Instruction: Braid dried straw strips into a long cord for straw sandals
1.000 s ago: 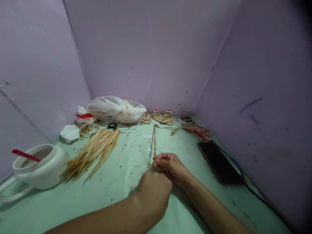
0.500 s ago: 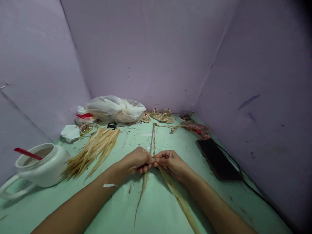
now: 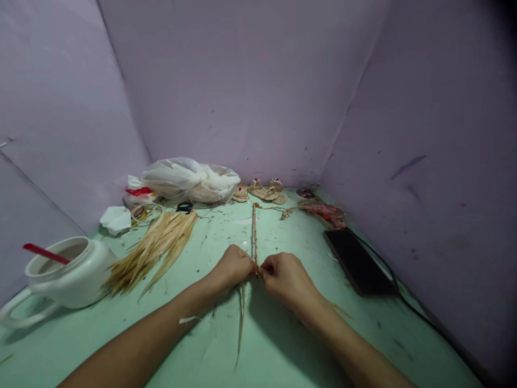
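A thin braided cord [image 3: 255, 234] of dried corn husk runs straight away from me along the green table. My left hand [image 3: 235, 264] is closed, pinching the cord's near end between thumb and fingers. A narrow husk strip [image 3: 241, 328] hangs from beneath it toward me. My right hand [image 3: 285, 275], back upward, is closed close beside the left at the same end. Its fingers pinch a husk strip that is mostly hidden under the hand and forearm; a pale tip [image 3: 342, 311] shows past the wrist.
Dried husks [image 3: 157, 245] lie in a bundle at left, near a white pot [image 3: 76, 280] with a red stick and black scissors [image 3: 184, 206]. Behind are a plastic bag [image 3: 189, 180] and small woven sandals [image 3: 266, 191]. A dark phone [image 3: 359, 264] with a cable lies right.
My right hand has rolled over, its back now up. The wide husk strip that trailed toward me has swung right, under the forearm. The left hand keeps its pinch.
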The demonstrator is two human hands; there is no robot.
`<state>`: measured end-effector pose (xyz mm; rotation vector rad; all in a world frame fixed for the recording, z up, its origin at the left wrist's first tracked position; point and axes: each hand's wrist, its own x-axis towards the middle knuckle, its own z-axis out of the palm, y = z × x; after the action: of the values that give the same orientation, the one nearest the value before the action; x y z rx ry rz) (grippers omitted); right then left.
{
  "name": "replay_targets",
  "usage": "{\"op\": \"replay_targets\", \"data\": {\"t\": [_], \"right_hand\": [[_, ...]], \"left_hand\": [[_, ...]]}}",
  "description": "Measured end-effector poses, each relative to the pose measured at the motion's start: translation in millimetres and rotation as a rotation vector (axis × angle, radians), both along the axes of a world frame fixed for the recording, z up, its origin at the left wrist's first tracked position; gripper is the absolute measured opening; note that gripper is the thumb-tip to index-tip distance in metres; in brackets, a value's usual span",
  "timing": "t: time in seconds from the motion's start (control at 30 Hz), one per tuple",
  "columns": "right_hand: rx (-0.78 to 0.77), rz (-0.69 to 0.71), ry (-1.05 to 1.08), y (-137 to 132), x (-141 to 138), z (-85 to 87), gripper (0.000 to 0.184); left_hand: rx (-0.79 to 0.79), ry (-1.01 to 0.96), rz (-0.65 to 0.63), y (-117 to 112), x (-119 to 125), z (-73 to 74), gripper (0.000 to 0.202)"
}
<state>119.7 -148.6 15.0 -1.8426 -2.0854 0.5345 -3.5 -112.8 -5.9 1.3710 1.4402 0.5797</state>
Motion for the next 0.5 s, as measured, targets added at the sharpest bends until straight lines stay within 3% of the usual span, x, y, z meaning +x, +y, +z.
{"op": "replay_targets", "data": {"t": [0.2,0.37,0.5], "right_hand": [[0.038,0.023,-0.166,-15.3,-14.8,1.2,0.023],[0.071,0.084,-0.221,-21.3,-20.4,-0.3,0.021],[0.033,0.096,-0.043,-12.1,-6.0,2.8,0.024]], "left_hand": [[-0.153,-0.145,0.113,-11.9,6.8,26.0,0.016],[-0.098,-0.119,-0.021,-5.7,-0.2,21.3,0.009],[-0.062,-0.104,-0.127,2.1,-10.1,18.4,0.005]]}}
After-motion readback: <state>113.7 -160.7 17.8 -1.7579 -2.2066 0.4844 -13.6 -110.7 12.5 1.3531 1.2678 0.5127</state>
